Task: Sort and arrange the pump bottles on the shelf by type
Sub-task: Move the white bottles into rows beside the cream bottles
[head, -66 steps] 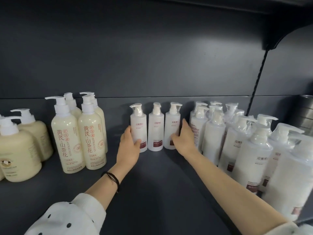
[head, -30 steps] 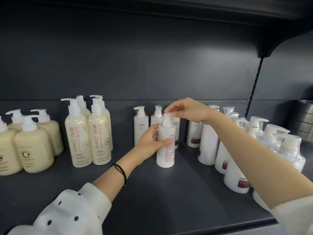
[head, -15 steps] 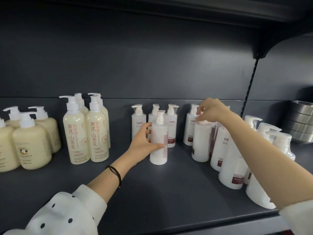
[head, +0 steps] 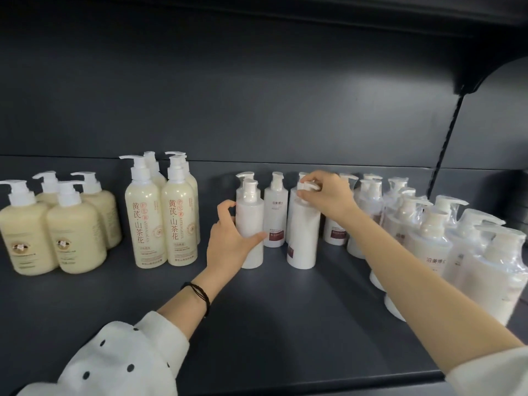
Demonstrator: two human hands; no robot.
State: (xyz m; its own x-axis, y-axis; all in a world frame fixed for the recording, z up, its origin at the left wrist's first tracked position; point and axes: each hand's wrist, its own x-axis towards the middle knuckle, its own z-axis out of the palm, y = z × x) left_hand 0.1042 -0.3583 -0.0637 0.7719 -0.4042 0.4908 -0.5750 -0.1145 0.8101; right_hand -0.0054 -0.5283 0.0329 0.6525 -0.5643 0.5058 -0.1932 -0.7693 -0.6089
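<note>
Left bottle (head: 253, 224), upright on the shelf (head: 285, 324), is gripped round the body by the left hand (head: 228, 241); right bottle (head: 304, 238), upright, is pinched at the pump by the right hand (head: 328, 195). Cream bottles (head: 148, 224) stand left, wrapped bottles (head: 428, 238) right.

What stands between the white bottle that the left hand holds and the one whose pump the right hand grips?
Head view: a third white pump bottle with a dark red label, farther back; the shelf before it is bare.
</note>
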